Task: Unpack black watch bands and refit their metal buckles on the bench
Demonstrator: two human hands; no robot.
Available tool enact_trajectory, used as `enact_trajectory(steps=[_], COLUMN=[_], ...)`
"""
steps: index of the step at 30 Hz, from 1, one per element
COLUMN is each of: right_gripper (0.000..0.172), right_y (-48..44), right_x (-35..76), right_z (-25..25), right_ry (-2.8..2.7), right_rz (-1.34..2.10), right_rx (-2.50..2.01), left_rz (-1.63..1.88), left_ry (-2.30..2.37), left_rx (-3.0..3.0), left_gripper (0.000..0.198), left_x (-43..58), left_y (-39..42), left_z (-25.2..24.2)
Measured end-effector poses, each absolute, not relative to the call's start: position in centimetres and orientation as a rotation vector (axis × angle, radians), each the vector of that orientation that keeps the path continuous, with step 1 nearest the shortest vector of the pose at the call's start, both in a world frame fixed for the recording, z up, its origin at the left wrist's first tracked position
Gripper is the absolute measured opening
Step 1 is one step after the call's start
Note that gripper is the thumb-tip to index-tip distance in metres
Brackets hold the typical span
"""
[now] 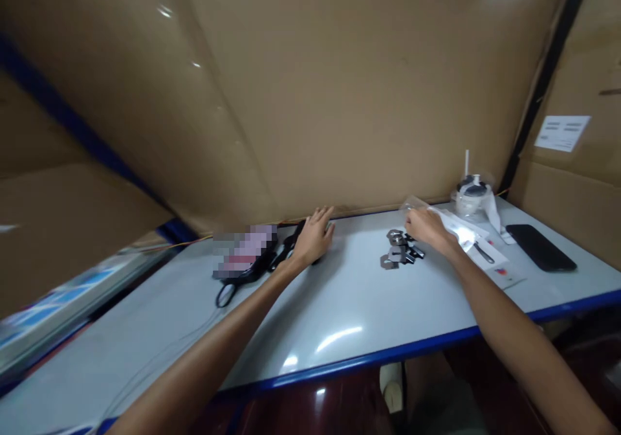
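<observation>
Where the smooth white table (pixel 339 305) meets the brown cardboard wall (pixel 310 98), just left of the middle of the frame, the left hand (pixel 313 235) lies open and flat. Its fingers are stretched out on a thin black strap (pixel 286 248). Right of the middle, the right hand (pixel 427 228) has bent fingers on a shiny clear bag (pixel 463 235); I cannot tell if it pinches the bag. Just beside that hand, toward the middle, small flat grey metal pieces (pixel 398 248) lie in a little pile. At the right sit a flat black phone (pixel 541 247) and a round see-through cup (pixel 469 199).
</observation>
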State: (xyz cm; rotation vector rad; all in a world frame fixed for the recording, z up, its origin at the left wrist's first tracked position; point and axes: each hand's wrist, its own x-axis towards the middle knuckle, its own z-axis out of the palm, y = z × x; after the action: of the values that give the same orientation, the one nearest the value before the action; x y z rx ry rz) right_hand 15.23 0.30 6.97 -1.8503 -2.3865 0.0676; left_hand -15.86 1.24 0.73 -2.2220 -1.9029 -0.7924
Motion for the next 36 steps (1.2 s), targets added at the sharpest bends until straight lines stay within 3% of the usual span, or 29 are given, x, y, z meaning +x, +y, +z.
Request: enact_trajectory(steps=[4,9,15,20,25,36], right_gripper=[0.033,0.039,0.036,0.023,0.027,0.019], right_y=[-0.8,-0.9,-0.7,-0.7,-0.2,0.1], right_x=[15.3,15.5,15.4,15.1,15.3,14.6], right_z=[8.0,8.0,7.8,7.9,7.3,6.1], right_ry=[-2.572,-2.582,-2.543,-2.592,-2.699,-2.658], right_rz=[0.153,0.151,0.104,0.198,0.482,0.528], right_rx=[-1.893,-1.949,-1.856,-1.773,-1.688,-1.581], left_rz=[-0.895,-0.894,-0.856,-0.724,-0.66,-0.606], left_ry=[-1.668,-1.402,-1.506,-1.586,-1.608,-1.615], left_rx=[-2.605,-2.824,-2.761,-2.67,-2.63,-2.607], left_gripper=[0.044,0.045,0.035,0.021,0.022,0.018], left_x=[-10.4,-5.7,-5.4,-4.0,-3.1,-3.1], left_y=[-0.8,-5.0,-5.4,-5.3,-5.5,-5.4], left_z=[0.9,-0.4,-1.9,-1.6,-1.4,-1.5])
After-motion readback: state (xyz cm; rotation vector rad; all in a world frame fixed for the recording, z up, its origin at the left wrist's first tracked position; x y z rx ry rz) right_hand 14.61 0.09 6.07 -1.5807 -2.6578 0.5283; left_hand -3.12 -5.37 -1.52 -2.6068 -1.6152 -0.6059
